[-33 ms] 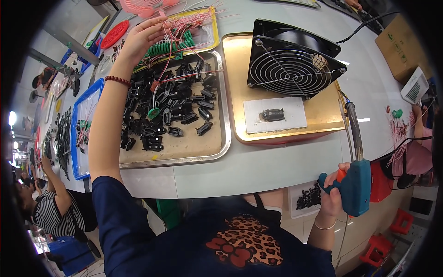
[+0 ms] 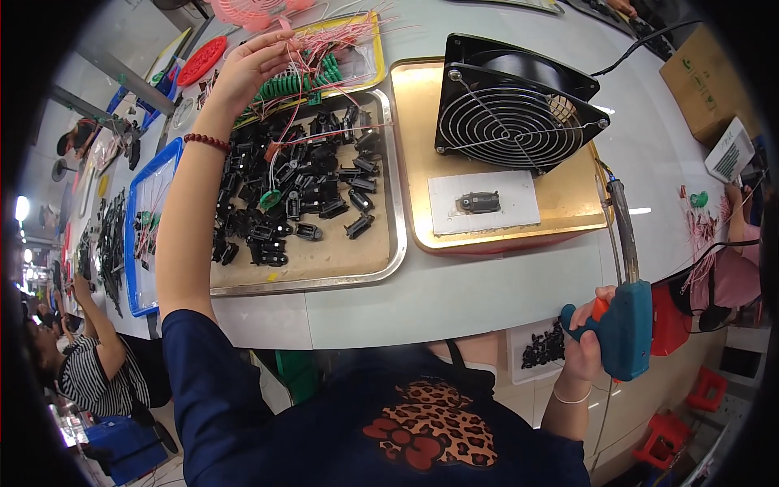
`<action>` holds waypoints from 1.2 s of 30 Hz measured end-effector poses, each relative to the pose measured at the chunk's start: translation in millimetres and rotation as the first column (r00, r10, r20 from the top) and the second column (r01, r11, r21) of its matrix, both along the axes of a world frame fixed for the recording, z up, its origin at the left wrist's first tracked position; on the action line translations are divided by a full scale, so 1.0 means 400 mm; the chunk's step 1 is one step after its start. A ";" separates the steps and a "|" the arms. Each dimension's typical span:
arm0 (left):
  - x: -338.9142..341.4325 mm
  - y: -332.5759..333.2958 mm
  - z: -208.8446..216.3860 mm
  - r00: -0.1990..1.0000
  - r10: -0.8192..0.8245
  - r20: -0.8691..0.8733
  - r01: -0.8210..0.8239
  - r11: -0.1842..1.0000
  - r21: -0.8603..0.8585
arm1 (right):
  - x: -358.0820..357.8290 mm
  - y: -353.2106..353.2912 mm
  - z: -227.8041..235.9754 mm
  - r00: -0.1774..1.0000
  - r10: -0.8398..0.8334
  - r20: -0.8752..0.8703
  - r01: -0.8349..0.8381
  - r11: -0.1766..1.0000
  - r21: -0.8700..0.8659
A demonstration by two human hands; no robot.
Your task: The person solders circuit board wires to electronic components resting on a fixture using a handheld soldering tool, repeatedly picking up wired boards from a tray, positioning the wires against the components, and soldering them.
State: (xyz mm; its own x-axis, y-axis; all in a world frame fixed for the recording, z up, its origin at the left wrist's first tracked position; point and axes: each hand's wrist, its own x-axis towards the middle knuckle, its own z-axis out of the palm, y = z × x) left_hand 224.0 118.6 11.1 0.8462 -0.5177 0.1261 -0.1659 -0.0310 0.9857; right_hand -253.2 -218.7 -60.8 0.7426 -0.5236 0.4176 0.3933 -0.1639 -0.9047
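below the ring-grilled fan [image 2: 510, 135], right hand [image 2: 581, 345] grips teal soldering gun [image 2: 628, 329]; leftward, half-curled left hand [image 2: 250, 71] at thin wires [image 2: 334, 34], hold unclear.

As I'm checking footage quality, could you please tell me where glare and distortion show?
Head view: glare brightens the golden tray; head view: the table bows along its front edge, with black picture corners; head view: a far-left light looks blown out.

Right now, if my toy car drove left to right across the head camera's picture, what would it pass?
Blue-rimmed tray → silver metal tray → white card → teal soldering gun → brown cardboard box.
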 end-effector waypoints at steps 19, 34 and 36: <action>0.053 0.008 0.039 0.962 -0.054 -0.267 0.069 0.997 0.046 | 0.000 -0.005 -0.001 0.999 -0.027 -0.026 0.027 1.000 -0.013; 0.038 -0.022 0.028 0.992 -0.007 -0.126 0.023 0.993 0.119 | 0.002 -0.001 0.006 0.999 -0.011 -0.043 0.010 1.000 -0.026; 0.044 -0.022 0.017 0.998 -0.008 -0.058 0.015 0.991 0.136 | 0.003 0.000 0.006 0.999 -0.015 -0.046 0.014 0.999 -0.034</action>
